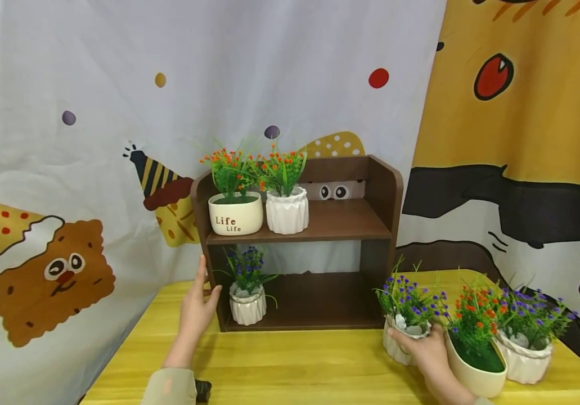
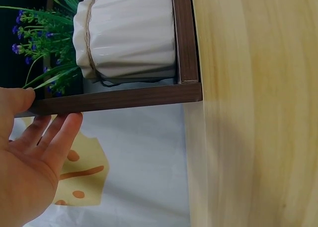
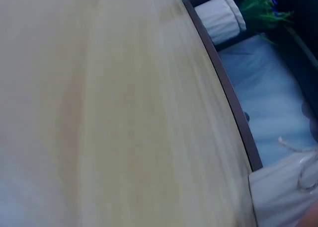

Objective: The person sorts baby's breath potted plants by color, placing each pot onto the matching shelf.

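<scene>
At the left side panel of a brown two-tier shelf (image 1: 300,325), my left hand (image 1: 199,308) holds the panel's front edge. In the left wrist view the thumb (image 2: 24,99) lies on one side of the board and the fingertips (image 2: 73,121) on the other. My right hand (image 1: 428,351) grips a white fluted pot of purple flowers (image 1: 396,343) near the shelf's lower right corner. Whether that pot touches the table cannot be told. The right wrist view catches the pot's white side (image 3: 280,187) close to the shelf edge, with the hand mostly out of frame.
On the top tier stand a cream "Life" planter (image 1: 235,218) and a white fluted pot (image 1: 287,212), both orange-flowered. A purple-flowered pot (image 1: 248,306) stands lower left. Right of my right hand are an orange-flowered planter (image 1: 472,374) and another purple-flowered pot (image 1: 525,360).
</scene>
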Action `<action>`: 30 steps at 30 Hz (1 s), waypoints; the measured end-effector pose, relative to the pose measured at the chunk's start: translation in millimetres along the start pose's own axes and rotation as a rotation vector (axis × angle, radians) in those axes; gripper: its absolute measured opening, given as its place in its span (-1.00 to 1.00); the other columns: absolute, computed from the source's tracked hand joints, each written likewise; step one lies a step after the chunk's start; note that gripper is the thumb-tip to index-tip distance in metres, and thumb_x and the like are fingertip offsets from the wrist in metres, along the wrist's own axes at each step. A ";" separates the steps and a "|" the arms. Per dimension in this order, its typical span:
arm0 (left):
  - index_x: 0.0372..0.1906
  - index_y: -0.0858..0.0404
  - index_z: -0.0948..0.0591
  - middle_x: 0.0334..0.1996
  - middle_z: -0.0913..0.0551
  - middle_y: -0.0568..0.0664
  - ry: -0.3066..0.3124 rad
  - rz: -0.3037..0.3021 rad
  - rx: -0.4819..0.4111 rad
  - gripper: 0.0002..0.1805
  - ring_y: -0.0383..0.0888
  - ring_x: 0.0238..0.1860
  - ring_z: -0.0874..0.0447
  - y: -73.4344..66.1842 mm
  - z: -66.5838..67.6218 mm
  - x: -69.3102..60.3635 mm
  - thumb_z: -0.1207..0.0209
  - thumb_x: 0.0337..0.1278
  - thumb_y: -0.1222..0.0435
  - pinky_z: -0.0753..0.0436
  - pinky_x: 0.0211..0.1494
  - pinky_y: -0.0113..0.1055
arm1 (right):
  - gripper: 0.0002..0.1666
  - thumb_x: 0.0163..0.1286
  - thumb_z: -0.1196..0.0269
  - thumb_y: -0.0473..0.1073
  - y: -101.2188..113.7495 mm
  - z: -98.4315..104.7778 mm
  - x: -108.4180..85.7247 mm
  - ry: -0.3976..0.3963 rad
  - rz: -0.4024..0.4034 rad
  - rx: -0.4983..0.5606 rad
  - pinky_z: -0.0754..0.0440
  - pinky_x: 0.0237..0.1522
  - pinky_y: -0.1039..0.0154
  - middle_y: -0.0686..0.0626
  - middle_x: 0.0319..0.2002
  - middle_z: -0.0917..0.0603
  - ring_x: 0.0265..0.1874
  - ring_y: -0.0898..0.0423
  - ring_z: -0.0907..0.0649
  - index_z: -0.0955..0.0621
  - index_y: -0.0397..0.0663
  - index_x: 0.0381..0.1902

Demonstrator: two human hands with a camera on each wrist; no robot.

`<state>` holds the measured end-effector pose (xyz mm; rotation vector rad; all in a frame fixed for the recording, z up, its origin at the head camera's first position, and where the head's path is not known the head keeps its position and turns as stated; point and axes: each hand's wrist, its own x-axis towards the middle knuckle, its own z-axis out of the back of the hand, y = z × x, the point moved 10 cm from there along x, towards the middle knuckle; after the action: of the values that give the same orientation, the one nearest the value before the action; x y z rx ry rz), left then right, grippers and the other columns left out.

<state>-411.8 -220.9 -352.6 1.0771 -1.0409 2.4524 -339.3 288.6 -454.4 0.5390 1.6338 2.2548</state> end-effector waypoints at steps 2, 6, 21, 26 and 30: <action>0.57 -0.05 0.06 0.06 -0.53 0.47 0.009 0.000 -0.001 -0.01 0.26 -0.24 -0.69 -1.6 -2.9 -0.6 -0.25 0.20 0.44 -0.65 -0.22 0.13 | 0.16 0.03 -0.52 -0.11 -5.9 2.6 1.4 -0.011 -0.017 -0.009 -0.30 0.26 -0.11 -0.59 0.20 -0.24 0.17 -0.31 -0.33 -0.05 -0.62 0.25; 0.57 -0.07 0.08 0.09 -0.52 0.46 0.031 0.016 0.000 -0.02 0.25 -0.22 -0.69 -1.5 -7.6 -0.7 -0.24 0.23 0.41 -0.65 -0.22 0.12 | 0.12 0.04 -0.53 -0.07 -13.9 5.1 3.3 -0.005 -0.045 0.006 -0.40 0.18 0.09 -0.50 0.23 -0.27 0.16 -0.18 -0.33 -0.12 -0.55 0.27; 0.57 -0.03 0.08 0.09 -0.52 0.46 0.051 0.056 -0.010 -0.04 0.26 -0.22 -0.68 2.6 -6.4 2.8 -0.22 0.25 0.40 -0.64 -0.19 0.14 | 0.14 0.01 -0.55 0.00 -9.0 1.2 7.2 0.050 0.011 -0.100 -0.43 -0.01 0.36 -0.45 0.19 -0.43 0.16 -0.19 -0.44 -0.20 -0.49 0.31; 0.57 -0.08 0.12 0.10 -0.50 0.47 0.047 0.068 0.001 -0.03 0.28 -0.20 -0.67 4.0 -4.2 2.0 -0.20 0.27 0.40 -0.64 -0.18 0.15 | 0.09 0.01 -0.54 0.01 -5.7 0.0 8.3 0.023 0.050 -0.144 -0.39 0.13 0.02 -0.49 0.12 -0.46 0.11 -0.24 -0.46 -0.24 -0.52 0.26; 0.57 -0.06 0.10 0.08 -0.52 0.46 0.042 0.072 0.006 -0.03 0.28 -0.22 -0.68 4.1 -3.1 -0.2 -0.21 0.26 0.41 -0.63 -0.18 0.16 | 0.08 0.01 -0.53 0.00 -7.3 -0.8 7.7 0.023 0.032 -0.127 -0.39 0.14 0.00 -0.51 0.12 -0.45 0.11 -0.26 -0.46 -0.23 -0.53 0.25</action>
<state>-415.3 -221.6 -356.3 1.0022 -1.0780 2.5241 -346.3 293.7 -460.6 0.5132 1.4897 2.3765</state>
